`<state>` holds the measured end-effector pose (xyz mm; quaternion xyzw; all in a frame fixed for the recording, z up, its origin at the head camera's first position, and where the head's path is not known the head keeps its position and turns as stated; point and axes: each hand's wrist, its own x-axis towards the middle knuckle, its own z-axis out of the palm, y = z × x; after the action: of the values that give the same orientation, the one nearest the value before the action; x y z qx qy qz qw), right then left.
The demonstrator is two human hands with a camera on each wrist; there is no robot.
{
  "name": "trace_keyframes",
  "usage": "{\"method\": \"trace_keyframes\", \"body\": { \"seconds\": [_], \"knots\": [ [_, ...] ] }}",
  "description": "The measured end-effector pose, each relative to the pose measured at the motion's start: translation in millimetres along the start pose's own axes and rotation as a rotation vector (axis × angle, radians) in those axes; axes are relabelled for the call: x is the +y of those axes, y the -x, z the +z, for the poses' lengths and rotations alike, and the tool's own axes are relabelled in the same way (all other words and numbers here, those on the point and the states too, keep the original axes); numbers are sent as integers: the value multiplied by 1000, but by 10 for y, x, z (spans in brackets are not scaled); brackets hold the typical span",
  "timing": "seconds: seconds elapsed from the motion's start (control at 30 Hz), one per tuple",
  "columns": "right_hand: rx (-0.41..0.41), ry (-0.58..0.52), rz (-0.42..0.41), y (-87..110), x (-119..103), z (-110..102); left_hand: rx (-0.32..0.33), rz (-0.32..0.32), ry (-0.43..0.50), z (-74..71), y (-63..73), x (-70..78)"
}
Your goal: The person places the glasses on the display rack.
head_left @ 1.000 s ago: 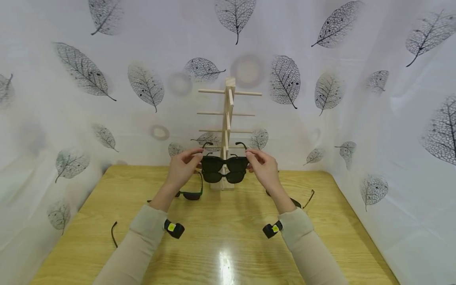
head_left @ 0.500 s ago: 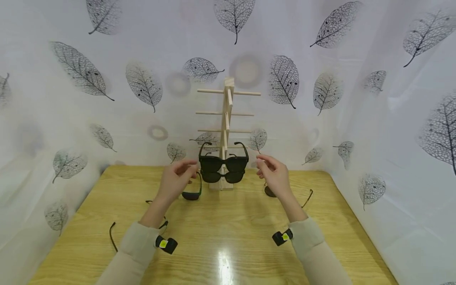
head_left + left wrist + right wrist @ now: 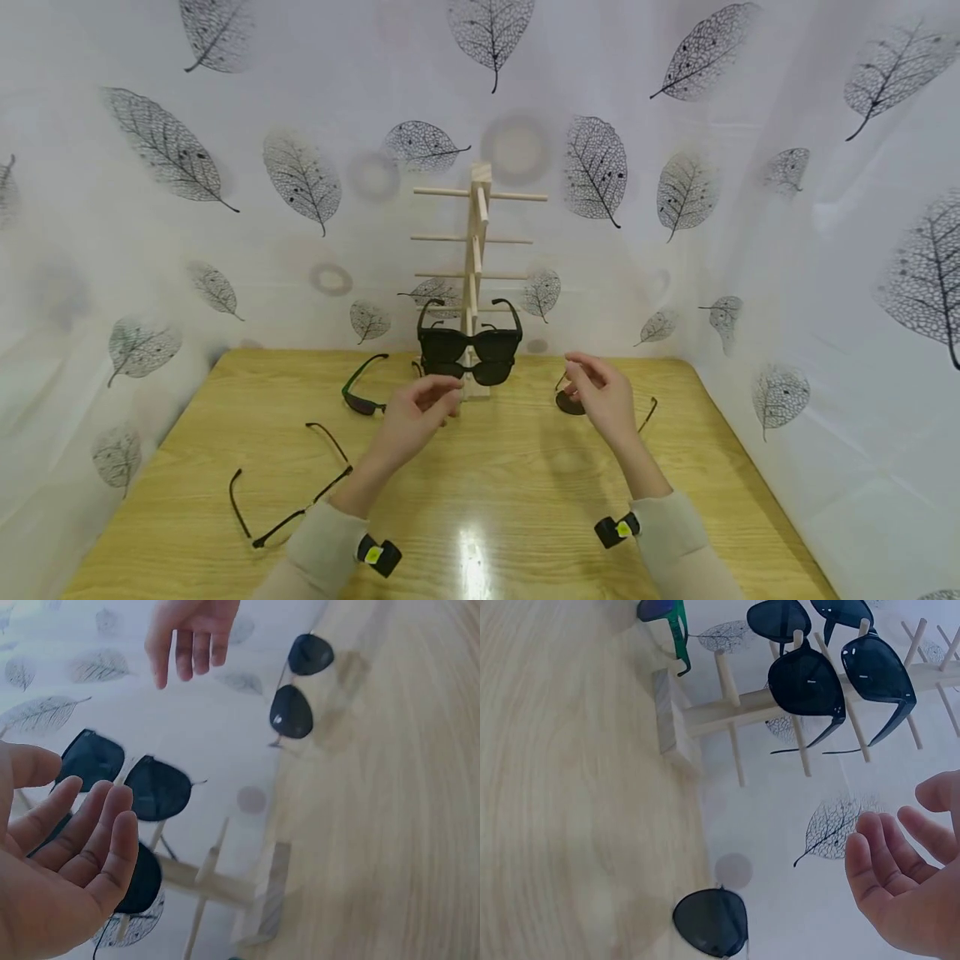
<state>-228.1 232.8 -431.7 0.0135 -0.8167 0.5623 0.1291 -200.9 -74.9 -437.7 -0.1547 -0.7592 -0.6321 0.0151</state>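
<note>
Both my hands are found unladen. My left hand (image 3: pixel 416 421) is relaxed, fingers loosely bent and thumb standing apart, with nothing pinched; in the head view it overlaps part of the lower sunglasses (image 3: pixel 491 372) on the wooden stand (image 3: pixel 472 225), and contact there I cannot confirm. My right hand (image 3: pixel 606 404) is likewise relaxed, thumb clear of the fingers, nothing between them.

Item under attention: the dark-lensed sunglasses (image 3: pixel 570 403) on the table (image 3: pixel 480 467), right of the stand, near the leaf-patterned curtain (image 3: pixel 600 275). In the head view they lie partly behind my right hand, one lens showing just below the fingertips; the right wrist view shows hand and item apart. My right hand is plainly the nearer; my left is well off, before the stand. I judge this the deciding relation: right hand above, item beneath it and toward the curtain.

Orientation: the long axis, lens to lens, runs broadly left to right, the right end appearing to slant somewhat toward me. The lens fronts face my side, and the visible arm at the right points away toward the curtain. The bridge and right lens are hidden behind my hand and wrist in the head view, so the exact angle I cannot certify
</note>
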Motion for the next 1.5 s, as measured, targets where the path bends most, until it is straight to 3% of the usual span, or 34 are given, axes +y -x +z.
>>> {"method": "trace_keyframes", "body": {
  "seconds": [0.2, 0.43, 0.77, 1.07, 1.5],
  "knots": [
    [25, 8, 34, 136, 127, -110, -52, 36, 26, 276, 16, -37],
    [52, -19, 67, 265, 285, -223, -94, 58, 6, 502, -31, -115],
    [92, 72, 112, 417, 480, -429, -160, 17, 25, 733, -174, -195],
    [133, 86, 141, 515, 576, -591, -165, 13, -10, 975, -343, -229],
    [208, 90, 170, 575, 724, -654, -137, -26, -25, 1296, -611, -453]
  ]
}}
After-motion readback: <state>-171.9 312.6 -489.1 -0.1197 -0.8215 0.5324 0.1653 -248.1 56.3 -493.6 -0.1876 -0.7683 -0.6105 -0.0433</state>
